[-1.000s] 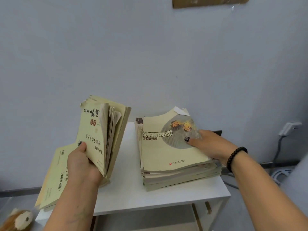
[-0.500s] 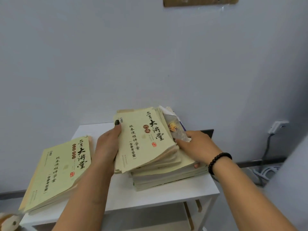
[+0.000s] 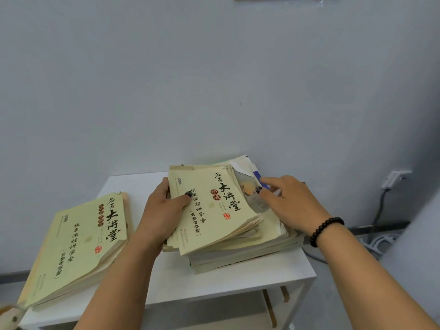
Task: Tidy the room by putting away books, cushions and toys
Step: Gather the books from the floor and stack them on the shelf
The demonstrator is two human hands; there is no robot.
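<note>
Hands square a yellow workbook (image 3: 209, 210) onto the worktop (image 3: 238, 279) stack (image 3: 250, 256): left hand (image 3: 164, 215) grips its edge, right hand (image 3: 290, 206) rests spread, and flush corners should stop slippage.

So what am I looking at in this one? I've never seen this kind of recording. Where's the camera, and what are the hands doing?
There is no machine: a camera worn on the person's head looks down at their bare hands. A white table stands by a wall. On it sits a stack of books. The left hand grips the yellow book on top of that stack, thumb on the cover. The right hand, a beaded bracelet on its wrist, rests straight fingers on the stack. Another yellow book lies apart, at the left.
</note>
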